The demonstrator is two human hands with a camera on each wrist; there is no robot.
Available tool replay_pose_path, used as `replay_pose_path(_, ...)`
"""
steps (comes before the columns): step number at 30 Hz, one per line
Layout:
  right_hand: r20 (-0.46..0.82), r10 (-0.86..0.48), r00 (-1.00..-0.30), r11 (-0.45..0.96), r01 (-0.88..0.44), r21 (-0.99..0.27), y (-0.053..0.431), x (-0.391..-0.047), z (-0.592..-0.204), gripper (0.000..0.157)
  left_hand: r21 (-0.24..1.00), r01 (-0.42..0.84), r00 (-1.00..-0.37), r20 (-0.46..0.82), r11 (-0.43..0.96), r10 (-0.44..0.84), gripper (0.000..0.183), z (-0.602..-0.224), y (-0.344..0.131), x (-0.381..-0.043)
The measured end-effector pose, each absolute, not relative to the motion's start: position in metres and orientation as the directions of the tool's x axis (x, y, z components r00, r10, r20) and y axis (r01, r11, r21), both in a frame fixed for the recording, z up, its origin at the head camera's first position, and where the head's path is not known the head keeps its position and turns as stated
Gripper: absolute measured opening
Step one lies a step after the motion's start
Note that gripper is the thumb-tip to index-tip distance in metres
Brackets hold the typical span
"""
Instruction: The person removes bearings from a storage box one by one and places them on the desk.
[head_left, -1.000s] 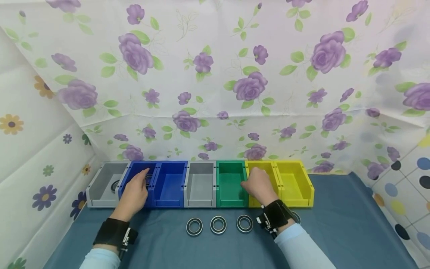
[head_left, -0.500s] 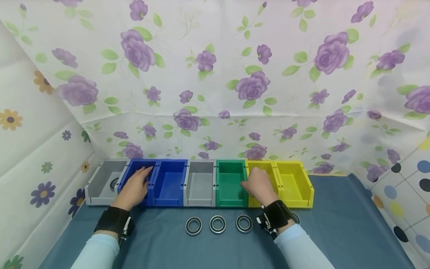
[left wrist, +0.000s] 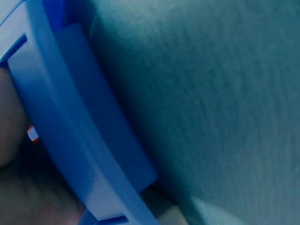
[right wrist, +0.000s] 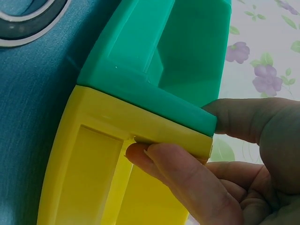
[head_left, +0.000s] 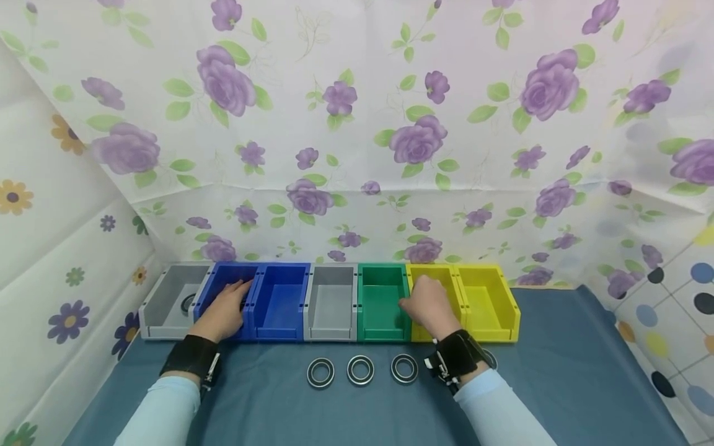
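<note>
In the head view my left hand (head_left: 225,310) reaches down into the left blue bin (head_left: 279,310), or rather the blue one beside the grey bin (head_left: 167,303). A ring bearing is at its fingers, mostly hidden by the hand; only a small bright glint shows between the fingers in the left wrist view. My right hand (head_left: 429,303) holds the adjoining walls of the green bin (right wrist: 187,56) and the yellow bin (right wrist: 93,159). Its thumb lies on the green side and its fingers on the yellow side. Another bearing (head_left: 187,303) lies in the grey bin at the far left.
In front of the bins, bearings lie on the blue cloth: one left (head_left: 320,373), a middle bearing (head_left: 360,370) and a right bearing (head_left: 404,368). A further bearing (head_left: 490,359) is partly behind the right wrist. A flowered sheet (head_left: 357,124) hangs behind the bins.
My left hand has moved slightly lower into the blue bin, and the bearing seen at its fingers is now mostly hidden. My right hand keeps its place.
</note>
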State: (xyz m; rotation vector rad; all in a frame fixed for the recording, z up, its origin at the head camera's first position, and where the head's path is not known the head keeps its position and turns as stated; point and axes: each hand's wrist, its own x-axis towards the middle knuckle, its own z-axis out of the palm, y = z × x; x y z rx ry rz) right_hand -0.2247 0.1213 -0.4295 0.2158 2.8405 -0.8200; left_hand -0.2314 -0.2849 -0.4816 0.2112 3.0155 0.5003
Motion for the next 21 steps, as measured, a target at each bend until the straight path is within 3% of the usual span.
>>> replay_pose_path(11,-0.21,0.09,-0.974,0.841,0.187,-0.507,0.1215,-0.2247,-0.4294,0.026,0.312,0.092,-0.994,-0.033,0.946,0.107,0.045,-0.4828,-0.2798,-0.2303)
replay_pose_path(21,-0.207,0.09,-0.974,0.84,0.186,-0.51,0.1218,-0.2249,-0.4294,0.025,0.303,0.06,-0.996,-0.048,0.951,0.079,0.045,-0.4817,-0.2781,-0.2309)
